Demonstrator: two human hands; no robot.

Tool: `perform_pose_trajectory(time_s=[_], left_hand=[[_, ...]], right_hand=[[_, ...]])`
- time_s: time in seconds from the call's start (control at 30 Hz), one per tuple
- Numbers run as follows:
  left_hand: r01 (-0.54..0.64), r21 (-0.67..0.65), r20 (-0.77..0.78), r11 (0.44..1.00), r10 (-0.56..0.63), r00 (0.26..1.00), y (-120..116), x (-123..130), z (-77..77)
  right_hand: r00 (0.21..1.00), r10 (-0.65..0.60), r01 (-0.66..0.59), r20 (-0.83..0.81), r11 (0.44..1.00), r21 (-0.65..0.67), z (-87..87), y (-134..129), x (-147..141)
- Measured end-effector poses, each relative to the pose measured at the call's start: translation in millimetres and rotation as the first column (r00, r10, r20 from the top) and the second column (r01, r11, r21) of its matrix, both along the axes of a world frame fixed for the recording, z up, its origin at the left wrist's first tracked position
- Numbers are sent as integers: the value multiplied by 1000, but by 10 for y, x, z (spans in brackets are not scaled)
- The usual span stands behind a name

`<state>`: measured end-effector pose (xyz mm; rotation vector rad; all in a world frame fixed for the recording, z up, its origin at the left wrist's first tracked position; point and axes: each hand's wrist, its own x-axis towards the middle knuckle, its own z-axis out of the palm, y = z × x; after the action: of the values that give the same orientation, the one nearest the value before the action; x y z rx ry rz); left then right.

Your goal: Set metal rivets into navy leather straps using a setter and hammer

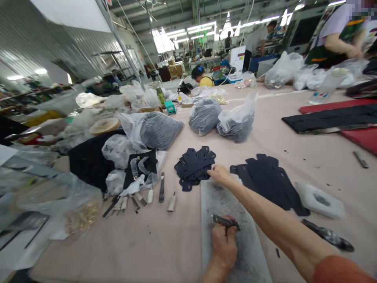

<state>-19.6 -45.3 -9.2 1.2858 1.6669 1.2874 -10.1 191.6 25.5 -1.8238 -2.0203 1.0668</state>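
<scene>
My left hand (pixel 224 247) sits low in the view, closed around a small dark metal hand tool (pixel 226 222) whose exact kind I cannot tell. The tool is over a grey, smeared stone slab (pixel 244 243). My right hand (pixel 218 173) reaches across from the lower right in an orange sleeve and holds nothing. Its fingertips rest at the slab's far corner, next to a pile of navy cut leather pieces (pixel 194 167). A second group of similar pieces (pixel 266 182) lies to the right, partly under my right forearm.
A white tray (pixel 319 200) with a dark smear and a dark-handled tool (pixel 328 236) lie on the pink table covering to the right. Knives and small tools (pixel 129 202) lie left, among plastic bags of dark pieces. A co-worker (pixel 338 35) stands at the far right.
</scene>
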Motion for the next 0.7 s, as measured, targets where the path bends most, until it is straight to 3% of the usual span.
perform_pose_trajectory(time_s=[0.17,0.27,0.5,0.7], left_hand=[[-49,-17,-45,999,48,998,-51,32,-251],[-39,-12,-43,999,39,998,-76,44,-369],[-119,-115,-19,986,118,993,-134,126,-346],[-51,-87,-43,995,47,998,-81,73,-319]], right_hand=[[990,30,-45,137,993,105,40,174,-647],[986,47,-75,161,982,171,30,143,-826],[971,-173,157,168,982,101,-20,420,-640],[999,20,-26,45,989,145,-103,396,-706]])
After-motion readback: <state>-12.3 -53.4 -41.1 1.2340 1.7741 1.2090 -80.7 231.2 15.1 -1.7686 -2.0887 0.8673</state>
